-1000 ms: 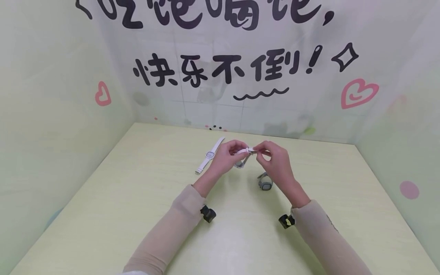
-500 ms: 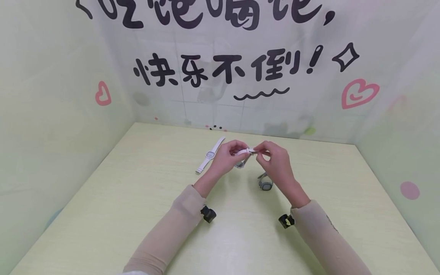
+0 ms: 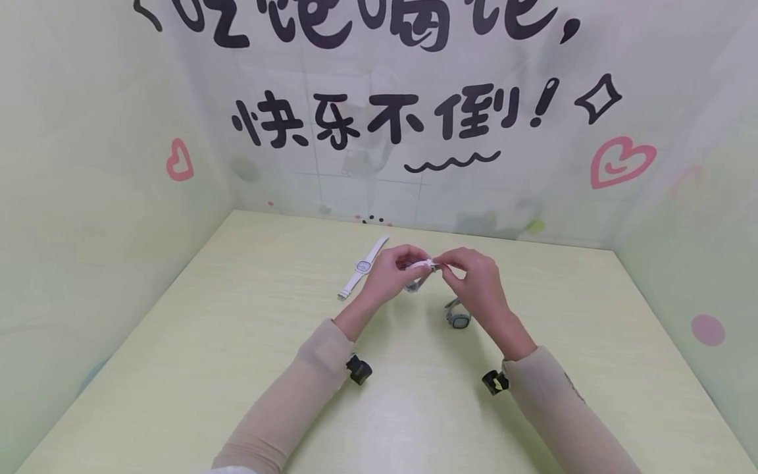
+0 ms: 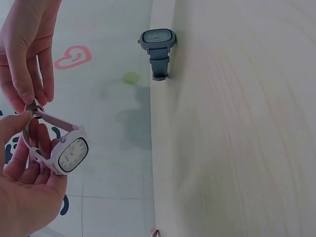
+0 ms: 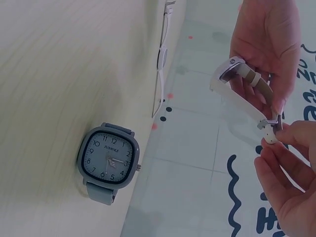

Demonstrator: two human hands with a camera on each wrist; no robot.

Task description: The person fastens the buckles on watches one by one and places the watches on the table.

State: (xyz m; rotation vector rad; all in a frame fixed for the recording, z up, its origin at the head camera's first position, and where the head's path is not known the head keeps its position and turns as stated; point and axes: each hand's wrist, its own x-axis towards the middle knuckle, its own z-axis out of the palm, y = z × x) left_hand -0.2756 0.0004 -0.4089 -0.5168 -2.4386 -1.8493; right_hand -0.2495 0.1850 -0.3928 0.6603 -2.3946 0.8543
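Above the table, both hands hold a white wristwatch (image 4: 74, 154) whose strap is bent into a loop. My left hand (image 3: 386, 273) grips the strap, its thumb on the band and the fingers inside the loop. Thumb and fingertips of my right hand (image 3: 481, 280) pinch the strap end at the metal buckle (image 5: 268, 123). In the right wrist view the strap tip with its holes pokes past the buckle. A grey-blue wristwatch (image 5: 109, 155) with a squarish dial stands on the table below the right hand, its strap looped.
A second white watch (image 3: 363, 266) lies stretched out flat on the table, left of the left hand. The pale wooden table (image 3: 237, 342) meets printed wall sheets (image 3: 331, 197) at the back and both sides.
The right fingertips have shifted slightly at the buckle, and less of the white strap end shows between the hands. Both hands otherwise stay in place; the watches on the table have not moved.
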